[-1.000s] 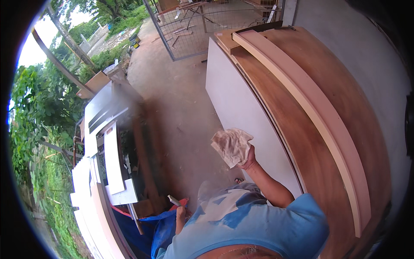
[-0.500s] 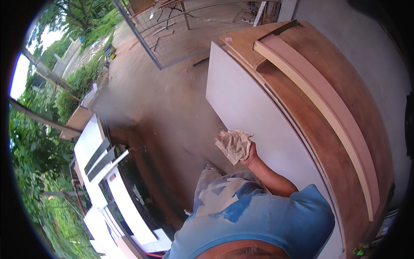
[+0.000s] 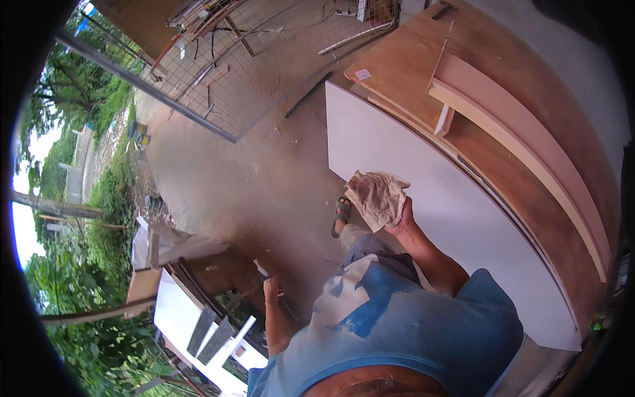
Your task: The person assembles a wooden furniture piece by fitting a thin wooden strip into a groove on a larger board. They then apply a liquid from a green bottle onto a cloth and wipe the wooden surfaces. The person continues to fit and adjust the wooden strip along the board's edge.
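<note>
Near a white panel, cloth is being gripped by the right hand, a pale object by the left hand.

The rag is creased, matt cloth; the white panel looks smooth, the brown sheet wooden, the gate metal mesh.

To your right, a brown wooden panel carries a long pinkish board; below you, your sandal stands on the floor, where a dark bar lies farther off.
</note>
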Action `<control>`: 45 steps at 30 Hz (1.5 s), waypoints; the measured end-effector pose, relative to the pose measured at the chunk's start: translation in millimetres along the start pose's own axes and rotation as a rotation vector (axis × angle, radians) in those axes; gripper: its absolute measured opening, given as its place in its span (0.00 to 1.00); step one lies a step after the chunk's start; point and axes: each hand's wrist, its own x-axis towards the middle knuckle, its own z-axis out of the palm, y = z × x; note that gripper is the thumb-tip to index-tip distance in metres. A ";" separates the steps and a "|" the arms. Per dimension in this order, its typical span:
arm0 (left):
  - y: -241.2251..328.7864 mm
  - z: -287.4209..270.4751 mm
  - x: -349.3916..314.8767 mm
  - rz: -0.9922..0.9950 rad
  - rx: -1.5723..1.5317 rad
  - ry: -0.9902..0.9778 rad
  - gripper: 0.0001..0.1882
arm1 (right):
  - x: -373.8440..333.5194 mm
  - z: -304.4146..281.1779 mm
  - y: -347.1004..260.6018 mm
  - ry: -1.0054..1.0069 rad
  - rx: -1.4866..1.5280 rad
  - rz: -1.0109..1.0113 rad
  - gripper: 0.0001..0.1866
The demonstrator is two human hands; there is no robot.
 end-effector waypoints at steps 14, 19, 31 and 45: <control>242.3 -70.2 186.1 -0.071 0.354 -0.232 0.16 | 305.3 75.8 -34.8 0.112 0.054 -0.345 0.28; 360.2 -58.4 299.3 -0.041 0.492 -0.335 0.15 | 378.3 65.1 -60.0 0.172 0.019 -0.564 0.24; 771.1 37.1 557.3 0.066 0.725 -0.510 0.12 | 433.9 63.0 -72.3 0.225 -0.096 -1.482 0.25; 1039.3 488.6 362.7 1.309 0.952 -1.229 0.19 | 486.9 60.4 -91.4 0.402 0.087 -2.135 0.23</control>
